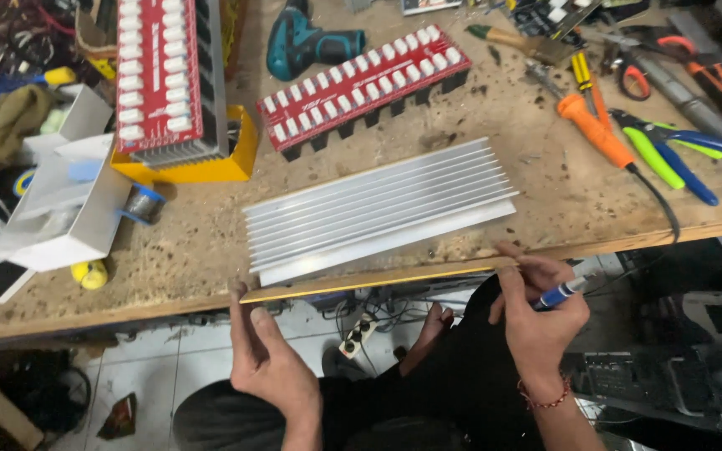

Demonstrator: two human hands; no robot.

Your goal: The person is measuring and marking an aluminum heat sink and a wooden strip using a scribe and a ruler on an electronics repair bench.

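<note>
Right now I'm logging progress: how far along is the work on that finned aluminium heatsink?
Done: the heatsink lies flat by the bench edge. In hand: the left hand and right hand press a thin yellowish strip along its front edge, the right also holding a blue marker. No marks show yet.

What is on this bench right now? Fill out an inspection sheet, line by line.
Surface: worn, speckled wooden workbench.
Job's things: finned aluminium heatsink lying flat; thin yellow-edged strip held along the bench's front edge, just in front of it.
Clutter: two red circuit boards on heatsinks, one on a yellow box; teal cordless drill; paintbrush; orange-handled tool, pliers, cutters at right; white boxes at left.
Hands: left hand pinches the strip's left end; right hand touches its right end, holding a blue pen.
Cables: black cord off the orange-handled tool; wires and power strip under the bench.
Surroundings: tiled floor, dark equipment at right.
</note>
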